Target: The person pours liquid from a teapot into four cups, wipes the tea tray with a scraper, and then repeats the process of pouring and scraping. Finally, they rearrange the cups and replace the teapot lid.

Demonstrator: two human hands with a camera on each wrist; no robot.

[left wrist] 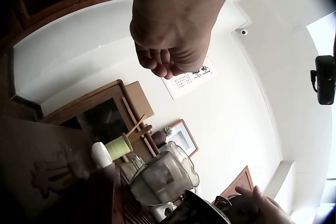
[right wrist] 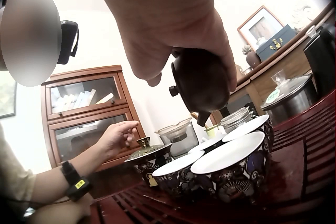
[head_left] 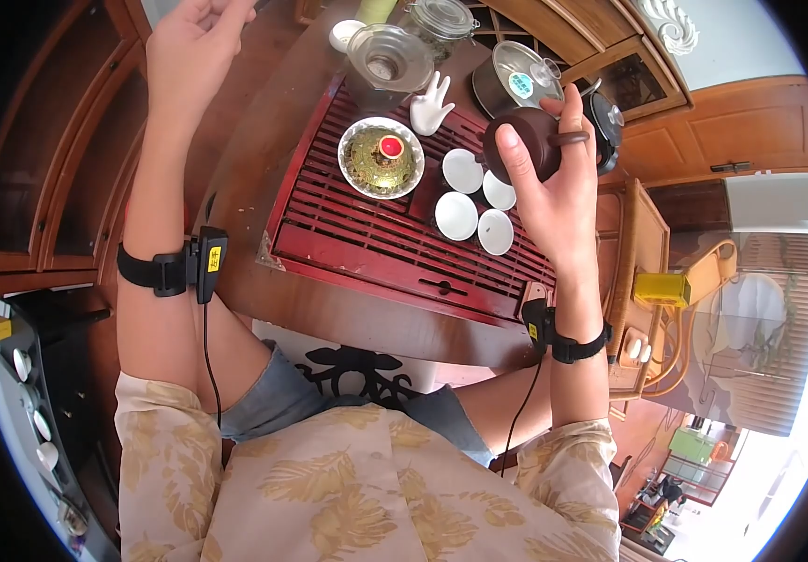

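My right hand (head_left: 561,201) grips a dark brown teapot (head_left: 520,142), its handle at my fingers. In the right wrist view the teapot (right wrist: 202,79) is tilted, spout down, above several white-lined cups (right wrist: 228,153) with dark patterned outsides. These cups (head_left: 456,216) stand close together on the slatted red tea tray (head_left: 357,267). To their left sits a lidded bowl (head_left: 381,157) with a red knob. My left hand (head_left: 200,42) is raised beyond the tray's left side, fingers loosely curled, with nothing visible in it; the left wrist view shows this hand (left wrist: 170,50) from the wrist side.
Behind the bowl stand a glass vessel (head_left: 390,67), a white hand-shaped figure (head_left: 431,105) and a glass jar (head_left: 441,23). A lidded pot (head_left: 514,82) is at the back right, near the teapot. A wicker shelf (head_left: 643,281) stands to the right.
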